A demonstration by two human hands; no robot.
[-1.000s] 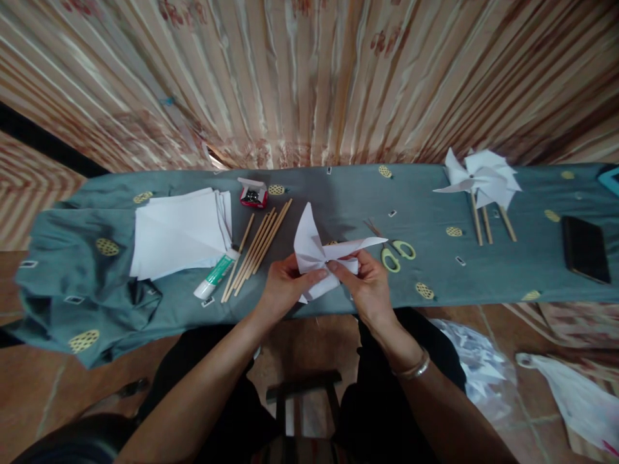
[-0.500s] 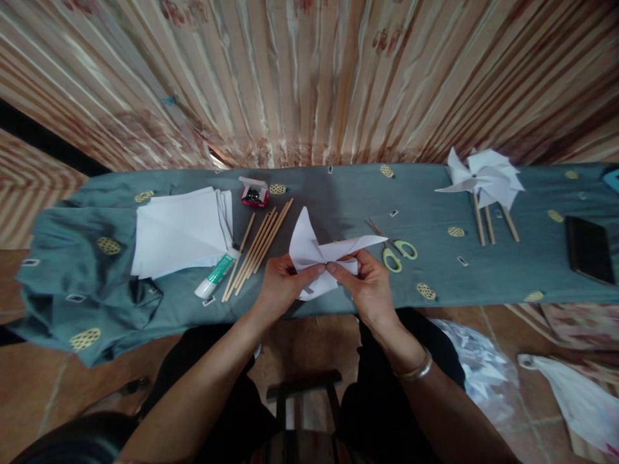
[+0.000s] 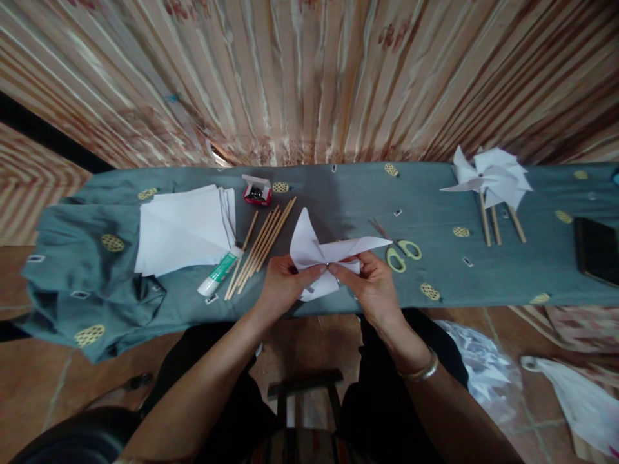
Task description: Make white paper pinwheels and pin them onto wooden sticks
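Observation:
A white paper pinwheel point(image 3: 305, 245) is held near the table's front edge, its blades folded in to the centre. My left hand point(image 3: 285, 283) grips it from the left, thumb pressed beside the middle. From the other side my right hand point(image 3: 370, 283) pinches it, that thumb also at the centre. A small metal pin head point(image 3: 327, 264) shows between the two thumbs. The fingers behind the paper are hidden. Just right of my right hand lie scissors point(image 3: 396, 258) with yellow-green handles. Left of my left hand are several thin wooden sticks point(image 3: 264, 248).
White paper sheets point(image 3: 184, 229) are stacked at left, a glue stick point(image 3: 220, 272) by their corner. Behind the sticks stands an opened small red box point(image 3: 257, 191) of dark pins. Finished pinwheels on sticks point(image 3: 498, 177) and a phone point(image 3: 597, 251) lie right. A plastic bag point(image 3: 483, 364) is on the floor.
Both hands keep the same hold on the pinwheel, thumbs at its centre. The view has shifted slightly, so the things on the table appear a little further right.

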